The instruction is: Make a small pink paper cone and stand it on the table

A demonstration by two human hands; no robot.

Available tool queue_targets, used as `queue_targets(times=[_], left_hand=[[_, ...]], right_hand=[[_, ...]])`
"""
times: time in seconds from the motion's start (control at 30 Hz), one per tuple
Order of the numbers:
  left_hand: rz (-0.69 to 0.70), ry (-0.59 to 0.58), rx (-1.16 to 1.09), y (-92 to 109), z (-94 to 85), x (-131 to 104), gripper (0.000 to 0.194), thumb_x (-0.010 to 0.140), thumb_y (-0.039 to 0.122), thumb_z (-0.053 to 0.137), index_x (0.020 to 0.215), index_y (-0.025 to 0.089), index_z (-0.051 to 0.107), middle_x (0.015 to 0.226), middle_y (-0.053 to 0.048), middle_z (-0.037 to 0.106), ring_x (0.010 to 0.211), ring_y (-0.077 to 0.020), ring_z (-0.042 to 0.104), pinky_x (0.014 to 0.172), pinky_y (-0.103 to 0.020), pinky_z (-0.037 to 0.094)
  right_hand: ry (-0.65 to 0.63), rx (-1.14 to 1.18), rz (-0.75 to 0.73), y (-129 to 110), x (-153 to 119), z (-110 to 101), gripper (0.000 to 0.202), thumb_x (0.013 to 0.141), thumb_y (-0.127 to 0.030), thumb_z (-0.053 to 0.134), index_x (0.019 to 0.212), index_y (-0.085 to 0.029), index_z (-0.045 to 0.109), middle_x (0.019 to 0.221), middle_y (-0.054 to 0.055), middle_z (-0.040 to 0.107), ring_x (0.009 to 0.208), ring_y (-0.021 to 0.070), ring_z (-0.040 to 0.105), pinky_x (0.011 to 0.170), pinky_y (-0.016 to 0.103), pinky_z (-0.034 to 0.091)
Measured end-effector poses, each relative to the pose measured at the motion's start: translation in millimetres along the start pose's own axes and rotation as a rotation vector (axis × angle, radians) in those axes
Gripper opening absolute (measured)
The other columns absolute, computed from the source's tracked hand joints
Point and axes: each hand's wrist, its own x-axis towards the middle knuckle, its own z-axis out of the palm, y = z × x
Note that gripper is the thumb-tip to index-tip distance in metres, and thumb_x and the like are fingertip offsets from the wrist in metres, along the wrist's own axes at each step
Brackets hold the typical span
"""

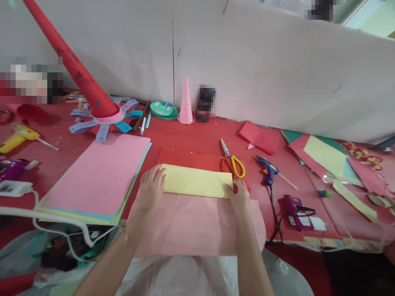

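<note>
A pale yellow paper strip [197, 181], seemingly folded, lies crosswise in front of me. My left hand [153, 183] grips its left end, fingers curled at the edge. At the other end my right hand [240, 195] is closed with the thumb on top; its remaining fingers are partly hidden. Beneath the strip is a pink sheet [197, 230] with a rounded right side, and behind it a red sheet [185, 158]. Yellow-handled scissors [231, 159] lie with blades partly apart just beyond my right hand.
A stack of coloured paper [98, 176] is at left, with a tall red paper cone [83, 82] behind. A pink cone [186, 105] stands by the wall. A blue glue gun [270, 170], its cable and a purple power strip [298, 211] are at right.
</note>
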Motion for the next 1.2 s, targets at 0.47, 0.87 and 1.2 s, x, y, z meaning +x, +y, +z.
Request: queue_targets(times=[0.47,0.87,1.2], left_hand=[[0.13,-0.222,0.009,21.5,18.7,-18.0,0.04,0.094,0.028,0.033,0.129,0.02,0.049,0.138,-0.007,0.05,0.129,-0.0257,0.042,0.107,-0.049,0.03],[0.139,-0.238,-0.006,21.1,21.1,-21.4,0.043,0.092,0.029,0.035,0.132,0.02,0.046,0.14,-0.007,0.046,0.132,-0.0268,0.035,0.109,-0.05,0.025],[0.135,-0.225,0.007,22.7,21.0,-22.3,0.043,0.092,0.027,0.034,0.132,0.019,0.046,0.141,-0.008,0.046,0.133,-0.0268,0.036,0.11,-0.051,0.024]], right_hand=[[-0.132,-0.089,0.111,-10.6,5.0,-12.3,0.048,0.076,-0.05,0.051,0.109,-0.017,0.063,0.083,0.007,0.068,0.067,0.0185,0.061,0.064,0.029,0.046],[-0.037,-0.168,0.158,-36.1,-8.7,-14.5,0.05,0.087,-0.051,0.035,0.123,-0.023,0.056,0.098,0.009,0.068,0.079,0.0197,0.062,0.07,0.03,0.045],[0.177,-0.318,0.03,-33.5,-13.1,-12.9,0.049,0.088,-0.047,0.038,0.129,-0.022,0.048,0.136,0.015,0.047,0.115,0.0287,0.052,0.085,0.04,0.044]])
